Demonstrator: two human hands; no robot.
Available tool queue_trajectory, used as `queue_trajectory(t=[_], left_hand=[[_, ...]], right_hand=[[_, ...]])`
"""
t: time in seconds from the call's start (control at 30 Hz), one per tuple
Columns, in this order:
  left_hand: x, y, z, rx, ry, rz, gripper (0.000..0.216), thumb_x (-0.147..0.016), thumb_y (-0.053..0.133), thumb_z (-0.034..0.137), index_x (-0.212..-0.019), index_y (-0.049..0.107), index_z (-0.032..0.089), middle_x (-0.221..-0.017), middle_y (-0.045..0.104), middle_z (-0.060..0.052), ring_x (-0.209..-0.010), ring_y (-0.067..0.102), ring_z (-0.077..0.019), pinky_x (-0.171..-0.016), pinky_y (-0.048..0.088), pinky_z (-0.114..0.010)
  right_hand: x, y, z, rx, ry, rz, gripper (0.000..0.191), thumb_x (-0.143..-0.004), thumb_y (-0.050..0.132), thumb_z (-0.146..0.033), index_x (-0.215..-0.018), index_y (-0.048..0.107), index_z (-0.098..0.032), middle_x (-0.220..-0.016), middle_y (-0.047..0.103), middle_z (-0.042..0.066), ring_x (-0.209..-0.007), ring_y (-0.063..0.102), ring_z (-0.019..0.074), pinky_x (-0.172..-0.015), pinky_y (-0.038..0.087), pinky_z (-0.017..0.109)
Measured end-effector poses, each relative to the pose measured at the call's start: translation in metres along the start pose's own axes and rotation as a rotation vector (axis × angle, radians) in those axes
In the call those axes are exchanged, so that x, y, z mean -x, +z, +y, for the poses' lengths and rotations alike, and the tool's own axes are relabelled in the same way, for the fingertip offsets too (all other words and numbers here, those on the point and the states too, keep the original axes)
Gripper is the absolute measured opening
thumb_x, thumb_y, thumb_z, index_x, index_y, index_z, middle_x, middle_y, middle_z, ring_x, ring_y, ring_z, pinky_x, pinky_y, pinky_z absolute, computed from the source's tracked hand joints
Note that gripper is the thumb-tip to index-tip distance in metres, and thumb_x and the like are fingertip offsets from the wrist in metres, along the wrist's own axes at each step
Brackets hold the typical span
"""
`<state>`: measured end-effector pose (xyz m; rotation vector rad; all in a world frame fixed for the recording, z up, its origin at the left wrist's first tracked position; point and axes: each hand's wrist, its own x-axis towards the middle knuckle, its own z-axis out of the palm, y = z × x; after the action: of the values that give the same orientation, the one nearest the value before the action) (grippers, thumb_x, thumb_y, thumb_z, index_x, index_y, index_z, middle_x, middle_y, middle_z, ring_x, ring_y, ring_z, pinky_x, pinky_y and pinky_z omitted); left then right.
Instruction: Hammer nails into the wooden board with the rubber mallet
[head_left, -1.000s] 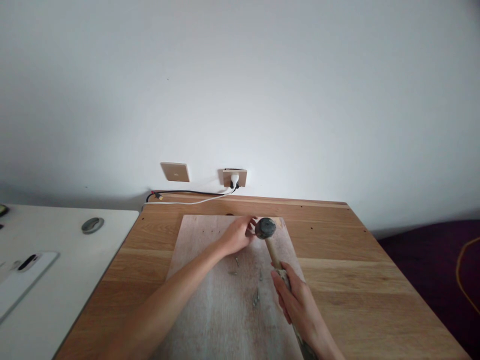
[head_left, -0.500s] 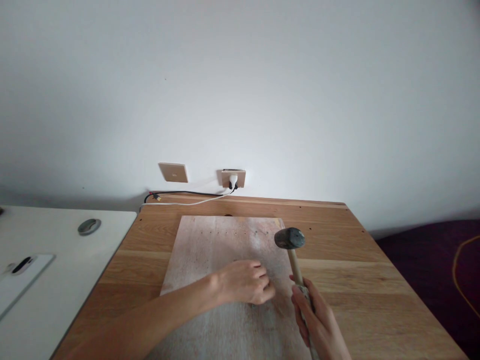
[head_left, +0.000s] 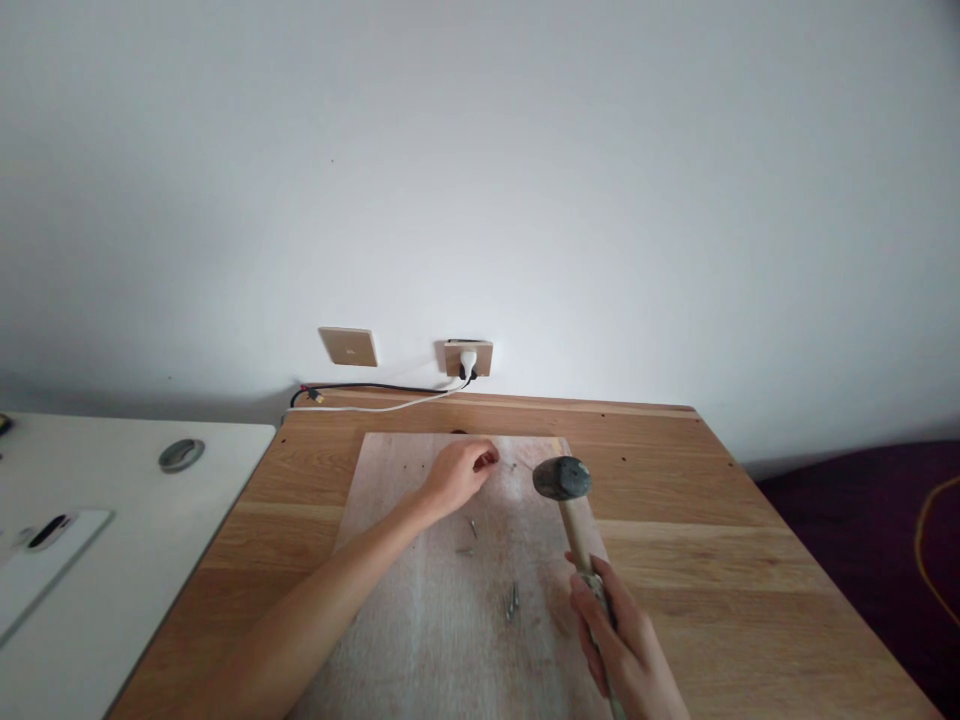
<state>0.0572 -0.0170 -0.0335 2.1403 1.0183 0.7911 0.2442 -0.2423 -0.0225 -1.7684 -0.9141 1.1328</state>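
Up at twelve o'clock on the board (head_left: 420,620), here's the left hand (head_left: 459,474), fingers curled and drawn narrow near the far edge; whether a nail sits between the fingertips, I cannot tell! Over at three to four o'clock, the right hand (head_left: 619,625) wraps firmly round the handle of the mallet (head_left: 562,478), its dark head poised around one o'clock, apparently raised off the wood.

And the score? At eleven o'clock runs a short line of dark dots (head_left: 414,466), which look like nails already sunk, though they could be bare holes; the left hand hides the stretch beside them. So the row looks partly done, I'd judge. Plenty left over: loose nails (head_left: 473,527) lie just above the dial's centre, and a small bunch (head_left: 511,602) waits towards four o'clock, all apparently undriven.
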Motion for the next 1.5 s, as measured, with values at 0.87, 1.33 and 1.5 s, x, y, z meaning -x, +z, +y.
queue_trajectory(t=[0.87,1.33,1.5], left_hand=[[0.007,0.001,-0.004,0.084,-0.036,-0.008,0.048,-0.078,0.069,-0.002,-0.122,0.067,0.018,-0.091,0.078,-0.003,-0.081,0.073,-0.0183,-0.076,0.055,-0.027],[0.07,-0.03,0.033,-0.433,0.0,-0.292,0.013,-0.093,0.076,0.026,-0.088,0.069,0.015,-0.096,0.073,-0.011,-0.093,0.072,-0.0287,-0.084,0.056,-0.038],[0.077,-0.023,0.046,-0.498,0.034,-0.393,0.02,-0.091,0.057,0.003,-0.102,0.069,0.014,-0.096,0.076,-0.013,-0.087,0.075,-0.0295,-0.076,0.056,-0.037]], right_hand=[[-0.021,0.033,-0.049,0.179,-0.036,-0.155,0.076,-0.09,0.053,-0.076,-0.129,0.06,-0.011,-0.046,0.045,-0.01,-0.035,0.04,0.0123,-0.037,0.031,0.024],[-0.015,0.034,-0.043,0.113,0.014,-0.119,0.087,-0.083,0.055,-0.084,-0.132,0.055,-0.012,-0.048,0.044,-0.011,-0.036,0.04,0.012,-0.036,0.029,0.023],[-0.014,0.029,-0.03,0.079,-0.044,-0.105,0.074,-0.09,0.055,-0.079,-0.127,0.058,-0.015,-0.046,0.045,-0.011,-0.035,0.039,0.0109,-0.035,0.028,0.022]])
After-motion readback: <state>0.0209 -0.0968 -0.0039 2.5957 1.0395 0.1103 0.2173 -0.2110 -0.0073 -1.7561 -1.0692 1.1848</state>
